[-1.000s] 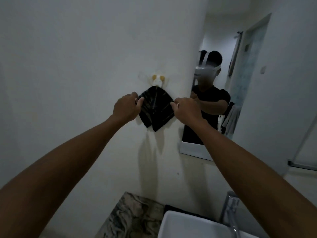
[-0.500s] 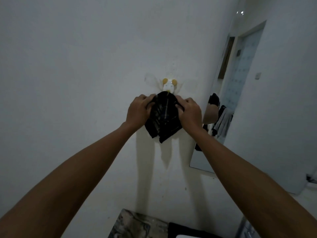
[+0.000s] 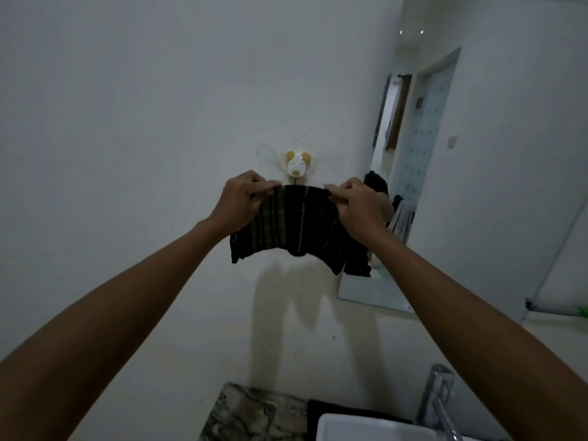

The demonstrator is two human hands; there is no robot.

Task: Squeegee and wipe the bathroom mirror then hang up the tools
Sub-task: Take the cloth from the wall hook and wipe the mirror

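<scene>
A dark striped cloth [image 3: 296, 224] is stretched between my two hands against the white wall. My left hand [image 3: 243, 198] pinches its upper left edge and my right hand [image 3: 356, 205] pinches its upper right edge. Just above the cloth's top edge sits a small white animal-shaped wall hook [image 3: 296, 165] with yellow ears. The cloth's top edge is just below the hook; whether they touch I cannot tell. The bathroom mirror [image 3: 410, 173] hangs on the wall to the right. No squeegee is in view.
A white basin [image 3: 366, 428] sits at the bottom right with a chrome tap [image 3: 440, 402] behind it. A marbled counter [image 3: 251, 415] lies left of the basin. The mirror reflects a doorway and hanging clothes.
The cloth was bunched under the hook between my hands; now my hands have moved apart and lower, spreading it wide. The hook's whole body shows now.
</scene>
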